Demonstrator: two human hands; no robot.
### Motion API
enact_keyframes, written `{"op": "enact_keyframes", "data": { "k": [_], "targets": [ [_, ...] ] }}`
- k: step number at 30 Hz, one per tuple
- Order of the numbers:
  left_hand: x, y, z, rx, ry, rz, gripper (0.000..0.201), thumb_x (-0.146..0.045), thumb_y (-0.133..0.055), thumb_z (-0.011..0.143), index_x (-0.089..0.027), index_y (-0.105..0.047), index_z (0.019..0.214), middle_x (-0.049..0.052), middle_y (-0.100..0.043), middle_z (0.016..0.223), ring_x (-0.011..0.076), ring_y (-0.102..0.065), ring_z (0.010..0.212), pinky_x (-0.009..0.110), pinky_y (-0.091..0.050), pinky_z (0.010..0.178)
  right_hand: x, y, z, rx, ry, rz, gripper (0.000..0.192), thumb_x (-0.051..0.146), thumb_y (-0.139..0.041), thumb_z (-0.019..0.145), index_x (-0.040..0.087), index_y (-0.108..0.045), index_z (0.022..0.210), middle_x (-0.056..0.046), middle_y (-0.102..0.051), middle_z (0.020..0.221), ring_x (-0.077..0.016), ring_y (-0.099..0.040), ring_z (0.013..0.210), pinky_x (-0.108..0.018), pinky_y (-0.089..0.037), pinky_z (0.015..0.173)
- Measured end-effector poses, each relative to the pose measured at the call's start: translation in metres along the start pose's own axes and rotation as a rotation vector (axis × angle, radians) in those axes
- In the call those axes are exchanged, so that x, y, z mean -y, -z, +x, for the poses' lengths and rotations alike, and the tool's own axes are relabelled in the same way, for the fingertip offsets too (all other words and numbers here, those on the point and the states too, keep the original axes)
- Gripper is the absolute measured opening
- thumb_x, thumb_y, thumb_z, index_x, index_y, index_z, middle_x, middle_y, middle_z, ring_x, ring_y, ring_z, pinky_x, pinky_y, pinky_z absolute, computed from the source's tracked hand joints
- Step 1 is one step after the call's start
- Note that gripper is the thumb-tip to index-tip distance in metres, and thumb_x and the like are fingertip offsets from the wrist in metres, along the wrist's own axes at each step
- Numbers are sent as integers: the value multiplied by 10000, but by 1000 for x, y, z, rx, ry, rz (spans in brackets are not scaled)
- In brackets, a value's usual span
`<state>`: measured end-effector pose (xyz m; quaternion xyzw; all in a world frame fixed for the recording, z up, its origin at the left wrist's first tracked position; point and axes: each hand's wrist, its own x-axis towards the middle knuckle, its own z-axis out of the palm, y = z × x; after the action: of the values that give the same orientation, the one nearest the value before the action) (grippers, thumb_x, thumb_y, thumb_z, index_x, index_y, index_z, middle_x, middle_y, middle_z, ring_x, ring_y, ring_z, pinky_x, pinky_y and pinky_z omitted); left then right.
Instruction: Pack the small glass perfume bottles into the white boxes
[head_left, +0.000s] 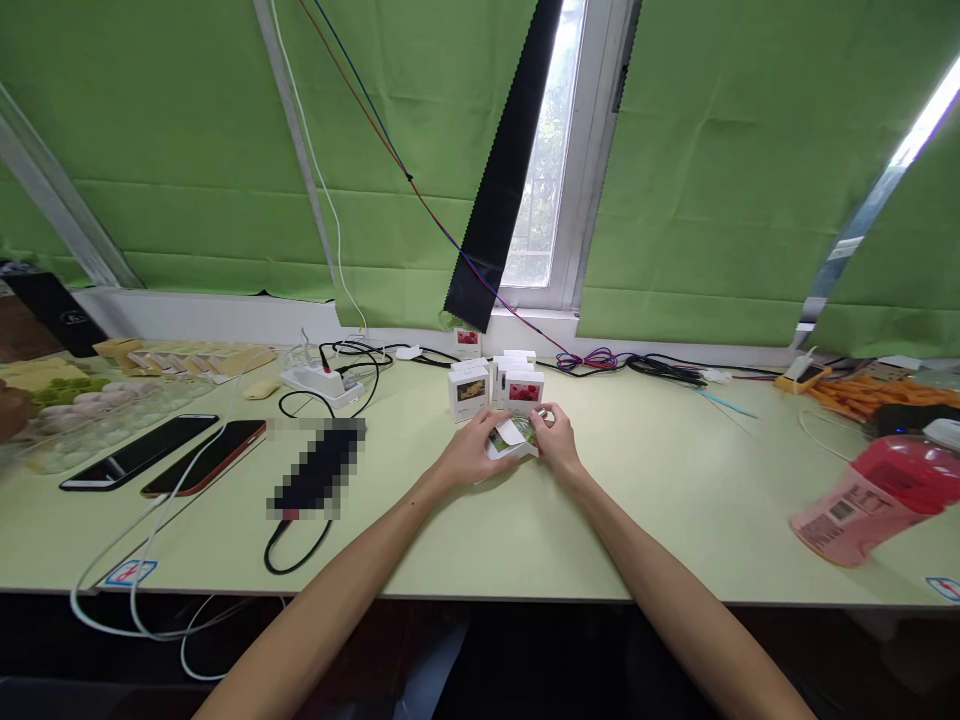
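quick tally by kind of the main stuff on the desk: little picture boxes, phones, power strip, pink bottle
Small white picture boxes: 5, with 1 held by both the left hand and the right hand, 3 standing just behind, and 1 by the window sill
Phones lying flat: 2
Power strip: 1
Pink bottle on its side: 1
Total: 9

The table (645, 500) was pale yellow-green. The small box (514, 440) held between the left hand (471, 452) and right hand (556, 440) was white with a green picture. At 12 o'clock from it, the standing boxes (496, 385) were white, with red and yellow picture panels. At 9 o'clock, one phone (139, 452) was black, the other phone (206, 458) black with an orange-red edge. At 3 o'clock, the bottle (874, 498) was pink-red with a pale label. The curtains (187, 150) were green, and the hanging cloth strip (504, 170) was black.
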<state>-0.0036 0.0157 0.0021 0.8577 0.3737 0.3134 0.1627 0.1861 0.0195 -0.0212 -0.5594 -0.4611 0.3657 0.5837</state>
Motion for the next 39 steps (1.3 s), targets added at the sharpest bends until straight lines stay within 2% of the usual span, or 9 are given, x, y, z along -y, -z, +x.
{"op": "enact_keyframes", "data": {
  "k": [10, 17, 39],
  "targets": [
    [-2, 1, 0, 12, 7, 7, 689, -469, -779, 781, -273, -564, 1405, 81, -623, 1235, 276, -643, 1082, 397, -543, 917, 5, 2, -3, 1, 9, -21, 310, 533, -626, 766, 255, -558, 887, 31, -646, 616, -160, -538, 462, -266, -418, 436],
    [-1, 0, 0, 14, 15, 7, 701, -455, -791, 770, -270, -567, 1408, 84, -622, 1229, 284, -645, 1076, 404, -542, 920, 2, 3, 0, 5, 34, -30, 284, 502, -619, 774, 251, -563, 895, 21, -668, 631, -179, -586, 493, -277, -452, 465],
    [1, -2, 1, -1, -11, 26, 693, -486, -786, 784, -276, -568, 1406, 92, -625, 1260, 292, -648, 1093, 406, -547, 907, 1, 5, 1, 34, 0, -71, 260, 460, -628, 806, 244, -538, 921, 48, -609, 574, -150, -519, 406, -259, -378, 389]
  ]
}}
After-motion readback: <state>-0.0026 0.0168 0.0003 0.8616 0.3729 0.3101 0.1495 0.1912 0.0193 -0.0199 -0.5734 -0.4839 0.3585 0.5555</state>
